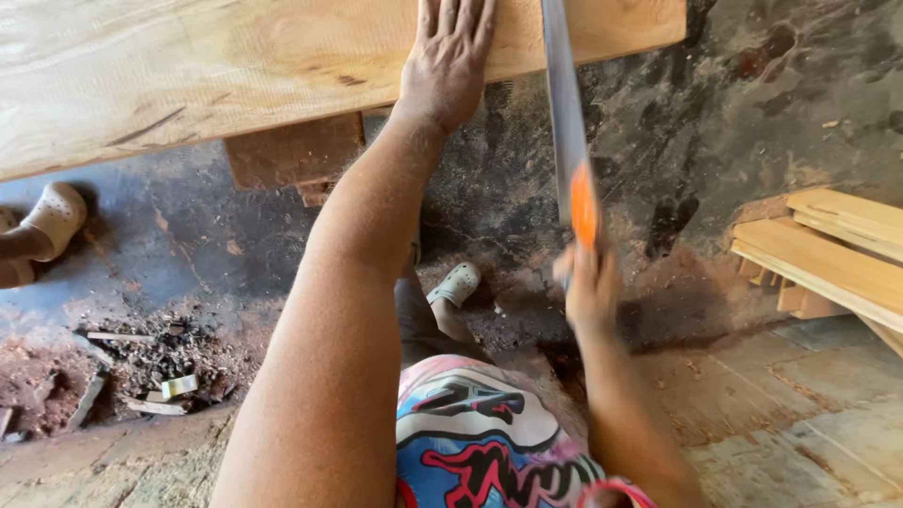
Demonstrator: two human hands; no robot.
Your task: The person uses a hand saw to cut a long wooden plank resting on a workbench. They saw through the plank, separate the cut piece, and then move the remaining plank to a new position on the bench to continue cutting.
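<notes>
A wide pale wooden plank (188, 66) lies across the top of the head view. My left hand (447, 56) rests flat on it, fingers spread, near its right end. My right hand (588, 282) is blurred and grips the orange handle of a hand saw (564, 103). The saw's grey blade runs up across the plank just right of my left hand. A darker wooden block (293, 150) sits under the plank.
Several light wooden boards (828, 249) are stacked at the right. Wood scraps and sawdust (141, 367) litter the dark floor at the lower left. Another person's foot in a pale clog (52, 221) stands at the left edge. My own clog (458, 282) shows below.
</notes>
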